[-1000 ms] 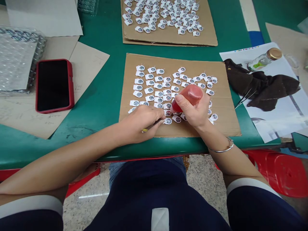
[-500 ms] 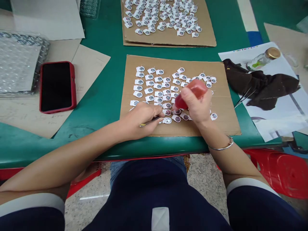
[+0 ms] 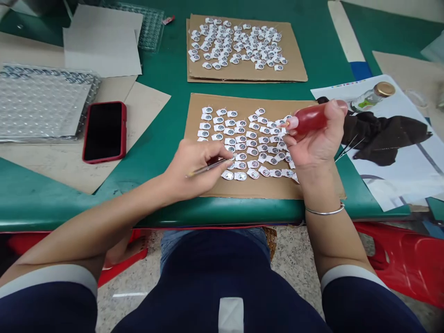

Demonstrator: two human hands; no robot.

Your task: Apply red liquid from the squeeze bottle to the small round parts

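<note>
Rows of small white tabs with round dark-patterned discs [image 3: 240, 176] lie on a cardboard sheet [image 3: 249, 190] before me. My left hand [image 3: 197, 166], over the sheet's left part, is closed around a thin stick-like tool [image 3: 204, 169], perhaps a fine brush; its far tip is hidden by my fingers. In my right hand [image 3: 317, 138] is a red squeeze bottle [image 3: 310, 119] with a pale nozzle. It is held nearly level above the right side of the sheet, its nozzle pointing left, apart from the discs.
Behind lies stacked cardboard [image 3: 243, 77] with more discs. At left are a red-cased phone [image 3: 105, 132] and a bubble-wrapped pack [image 3: 41, 108]. At right, a glass jar [image 3: 373, 97], dark cloth [image 3: 388, 132] and metal tweezers [image 3: 347, 149] rest on white paper [image 3: 391, 185].
My right hand has lifted up and right from the discs, turning the red bottle from nozzle-down to nearly level. My left hand still grips the thin tool. The whole view has shifted slightly.
</note>
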